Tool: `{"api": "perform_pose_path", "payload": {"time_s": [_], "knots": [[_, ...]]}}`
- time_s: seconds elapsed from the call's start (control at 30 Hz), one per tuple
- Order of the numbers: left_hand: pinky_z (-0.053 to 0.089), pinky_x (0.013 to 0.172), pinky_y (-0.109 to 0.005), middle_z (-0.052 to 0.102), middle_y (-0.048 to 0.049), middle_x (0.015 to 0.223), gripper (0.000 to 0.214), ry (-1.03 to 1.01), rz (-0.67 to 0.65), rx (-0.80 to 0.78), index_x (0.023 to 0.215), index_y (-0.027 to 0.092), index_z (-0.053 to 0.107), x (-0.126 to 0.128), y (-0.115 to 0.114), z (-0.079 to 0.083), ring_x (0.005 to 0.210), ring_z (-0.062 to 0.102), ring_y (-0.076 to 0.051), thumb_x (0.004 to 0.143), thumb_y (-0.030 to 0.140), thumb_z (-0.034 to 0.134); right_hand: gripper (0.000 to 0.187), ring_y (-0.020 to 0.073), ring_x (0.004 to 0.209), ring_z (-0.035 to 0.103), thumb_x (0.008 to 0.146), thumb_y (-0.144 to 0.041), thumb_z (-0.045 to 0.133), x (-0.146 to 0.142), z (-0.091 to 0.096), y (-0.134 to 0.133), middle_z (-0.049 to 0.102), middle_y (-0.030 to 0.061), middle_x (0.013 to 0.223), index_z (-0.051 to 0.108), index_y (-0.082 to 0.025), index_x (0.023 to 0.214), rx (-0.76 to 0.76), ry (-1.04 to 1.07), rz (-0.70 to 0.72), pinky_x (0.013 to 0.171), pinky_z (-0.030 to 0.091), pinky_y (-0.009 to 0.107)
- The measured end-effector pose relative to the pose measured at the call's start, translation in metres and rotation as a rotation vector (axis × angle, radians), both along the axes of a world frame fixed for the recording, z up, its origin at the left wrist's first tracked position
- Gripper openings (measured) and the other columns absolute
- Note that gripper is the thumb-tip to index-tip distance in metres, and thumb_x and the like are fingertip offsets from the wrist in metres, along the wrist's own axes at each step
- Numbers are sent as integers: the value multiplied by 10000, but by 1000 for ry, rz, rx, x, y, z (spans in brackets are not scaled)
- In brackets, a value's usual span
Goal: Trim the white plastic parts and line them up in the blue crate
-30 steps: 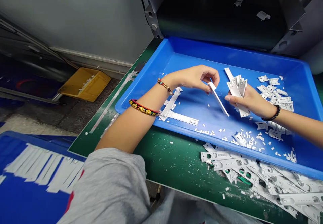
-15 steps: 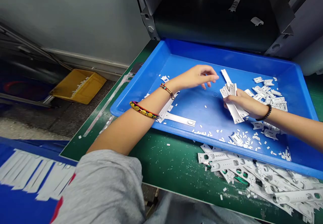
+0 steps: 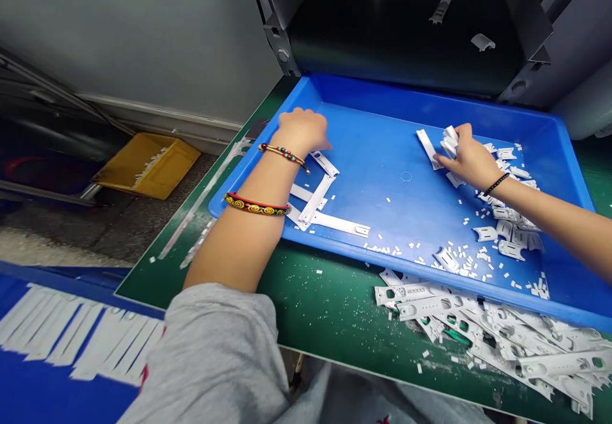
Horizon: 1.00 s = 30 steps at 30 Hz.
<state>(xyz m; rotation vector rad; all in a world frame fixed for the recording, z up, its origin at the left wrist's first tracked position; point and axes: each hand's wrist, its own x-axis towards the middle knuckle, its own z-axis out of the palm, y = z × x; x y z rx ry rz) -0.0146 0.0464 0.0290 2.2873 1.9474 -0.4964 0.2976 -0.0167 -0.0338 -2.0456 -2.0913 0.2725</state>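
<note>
My left hand (image 3: 301,132) rests over the left part of a blue plastic tray (image 3: 382,90), its fingers curled down and hidden from view. Just below it lie white plastic frame pieces (image 3: 315,199) and a long white strip (image 3: 339,223). My right hand (image 3: 471,159) grips white moulded plastic parts (image 3: 449,141) at the far right of the tray, and a white strip (image 3: 427,148) sticks out beside them. Several loose parts (image 3: 507,233) and small white scraps (image 3: 459,261) lie near this hand.
The tray sits on a green bench mat (image 3: 325,296), with a heap of white plastic parts (image 3: 482,335) in front of it. A dark machine housing (image 3: 396,29) stands behind. A yellow bin (image 3: 148,166) lies on the floor at left, and white strips (image 3: 81,335) lie on a blue surface.
My left hand has moved left, from mid-tray to the tray's left side, and curled down. My right hand has shifted toward the far rim, and the bundle in it looks smaller.
</note>
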Motion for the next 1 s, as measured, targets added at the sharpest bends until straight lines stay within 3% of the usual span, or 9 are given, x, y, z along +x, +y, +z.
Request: {"api": "perform_pose_path", "payload": {"time_s": [0.13,0.2,0.37,0.5,0.67,0.8,1.0], "knots": [[457,921,-463,697,-127,1063,597,50,40,-131,1145,146,702,-13,9,-4,1065,567,-352,691,530,759,556,337,807,648,866,-480,566,-5,-5,-2,675,182,1011,392,-131,1263,-60,-125,76,586,384,332],[476,869,-398,719,-116,1007,657,24,29,-215,1166,167,695,-14,14,-9,1020,612,-330,627,528,802,552,326,761,644,852,-476,578,-10,-6,-7,685,164,973,401,-142,1254,-61,-133,114,561,368,320],[480,795,-309,732,-128,1101,729,-30,-9,-311,1306,160,615,-10,19,-16,1014,655,-303,655,436,791,469,292,680,632,839,-400,546,-23,-5,-26,697,125,878,425,-167,1227,-23,-144,224,532,315,294],[458,787,-281,724,-108,1151,738,-117,-87,-331,1232,191,658,-2,15,-16,1043,647,-296,587,511,819,430,268,629,616,836,-402,524,-32,-4,-38,675,83,797,424,-186,1194,-54,-54,319,524,308,289],[463,741,-285,741,-96,1011,640,-412,-204,-454,1129,192,651,7,10,-23,931,668,-250,581,492,792,382,247,632,629,820,-411,529,-38,-6,-45,663,49,794,419,-215,1128,-110,149,336,555,385,291],[468,745,-313,723,-66,855,407,-700,-261,-584,933,170,643,14,8,-30,805,660,-206,601,372,763,382,258,614,614,807,-419,547,-42,-5,-49,630,43,745,431,-215,1109,-127,137,329,547,382,299],[430,720,-330,628,20,635,179,-831,-288,-610,787,185,638,22,-6,-30,662,563,-151,621,161,702,463,294,633,628,807,-509,532,-39,-1,-55,627,80,764,396,-227,1148,-232,107,317,575,412,345]]}}
